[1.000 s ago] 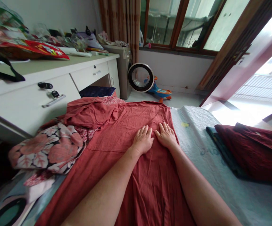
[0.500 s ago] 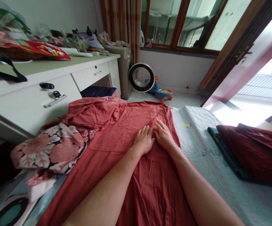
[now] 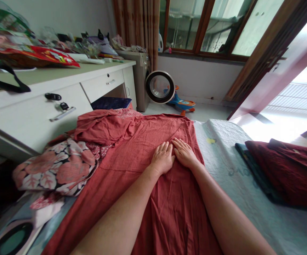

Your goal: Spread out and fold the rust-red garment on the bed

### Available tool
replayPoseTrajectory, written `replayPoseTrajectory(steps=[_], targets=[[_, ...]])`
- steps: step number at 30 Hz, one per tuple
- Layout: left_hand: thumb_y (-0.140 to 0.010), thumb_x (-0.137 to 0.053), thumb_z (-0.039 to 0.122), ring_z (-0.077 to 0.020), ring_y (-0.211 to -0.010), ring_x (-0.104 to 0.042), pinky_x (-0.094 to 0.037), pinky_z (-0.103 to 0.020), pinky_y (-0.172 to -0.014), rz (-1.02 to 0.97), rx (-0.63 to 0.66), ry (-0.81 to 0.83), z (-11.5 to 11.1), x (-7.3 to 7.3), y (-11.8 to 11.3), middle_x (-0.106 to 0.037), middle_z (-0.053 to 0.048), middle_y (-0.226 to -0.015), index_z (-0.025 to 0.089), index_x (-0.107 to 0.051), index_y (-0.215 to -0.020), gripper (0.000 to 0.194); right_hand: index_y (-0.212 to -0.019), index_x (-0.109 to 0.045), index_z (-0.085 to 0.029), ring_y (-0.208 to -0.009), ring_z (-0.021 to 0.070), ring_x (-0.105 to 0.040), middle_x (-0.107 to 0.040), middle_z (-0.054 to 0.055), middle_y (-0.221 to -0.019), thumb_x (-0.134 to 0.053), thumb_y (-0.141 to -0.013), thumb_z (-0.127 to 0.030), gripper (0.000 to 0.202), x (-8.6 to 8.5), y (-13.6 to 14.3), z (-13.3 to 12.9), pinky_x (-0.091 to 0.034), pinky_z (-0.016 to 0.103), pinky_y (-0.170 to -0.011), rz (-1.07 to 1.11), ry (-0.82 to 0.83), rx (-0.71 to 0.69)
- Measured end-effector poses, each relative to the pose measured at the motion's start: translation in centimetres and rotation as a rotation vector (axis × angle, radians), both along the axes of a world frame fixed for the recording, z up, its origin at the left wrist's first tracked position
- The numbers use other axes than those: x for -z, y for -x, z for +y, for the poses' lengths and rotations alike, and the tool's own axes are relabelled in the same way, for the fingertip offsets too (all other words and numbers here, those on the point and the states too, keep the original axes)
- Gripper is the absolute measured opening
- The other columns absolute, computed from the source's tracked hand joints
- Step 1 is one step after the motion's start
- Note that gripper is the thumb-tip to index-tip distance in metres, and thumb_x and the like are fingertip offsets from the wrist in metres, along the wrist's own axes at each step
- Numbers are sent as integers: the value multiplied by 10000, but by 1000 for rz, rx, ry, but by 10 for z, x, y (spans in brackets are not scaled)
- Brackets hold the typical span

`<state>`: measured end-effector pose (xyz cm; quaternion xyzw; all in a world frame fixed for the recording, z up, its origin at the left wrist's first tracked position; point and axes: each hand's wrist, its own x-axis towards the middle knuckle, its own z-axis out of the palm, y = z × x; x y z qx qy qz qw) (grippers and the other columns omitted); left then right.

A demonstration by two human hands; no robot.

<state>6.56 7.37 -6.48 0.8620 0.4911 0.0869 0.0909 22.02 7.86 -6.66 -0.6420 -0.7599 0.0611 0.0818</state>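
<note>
A rust-red garment (image 3: 126, 159) lies spread over the bed, with creases running along its near part. My left hand (image 3: 163, 157) rests palm down on it, fingers stretched out flat. Close beside it, my right hand (image 3: 184, 153) also lies flat on the cloth, its fingertips almost touching the left hand's. Neither hand grips anything. At the garment's left, part of it is bunched up over a floral cloth (image 3: 60, 166) in pink, black and white.
Folded dark red clothes (image 3: 288, 170) lie on the pale blue bed cover (image 3: 230, 166) at right. A cluttered white desk (image 3: 36, 117) borders the left side. Beyond stand a washing machine with its round door (image 3: 160, 87) open and a blue-orange ride-on toy (image 3: 182, 103).
My right hand has slid slightly left and nearer along the cloth, so its fingers now sit closer to my left hand. The left hand has stayed in place.
</note>
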Motion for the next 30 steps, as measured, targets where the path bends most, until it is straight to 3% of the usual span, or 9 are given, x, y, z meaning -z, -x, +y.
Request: replayPoseTrajectory(steps=[11,22,30], targets=[[-977,-410,384,-295,-1463,-282,-251,-449,-1190,-50,36,-9,0,-1,2,-332,-56,-1594,206,-345,-1511,567,-1513,-368,-189,-1490,241,-216,-264,77,-1614,-271,-1013,-394,549,-1,2,-1,-230,435,-1186,-51,9,140],[-977,-408,385,-297,-1461,-280,-257,-467,-1186,-36,48,-13,1,1,2,-350,-70,-1585,203,-354,-1508,564,-1515,-358,-162,-1482,254,-242,-251,117,-1614,-292,-994,-338,555,-2,-1,-1,-241,434,-1179,-61,18,215],[-976,-410,391,-289,-1454,-297,-269,-457,-1176,-16,29,-37,0,1,1,-356,-117,-1574,176,-358,-1499,567,-1520,-348,-174,-1474,297,-248,-255,148,-1609,-308,-999,-437,585,-1,-5,0,-245,463,-1163,-54,24,315]])
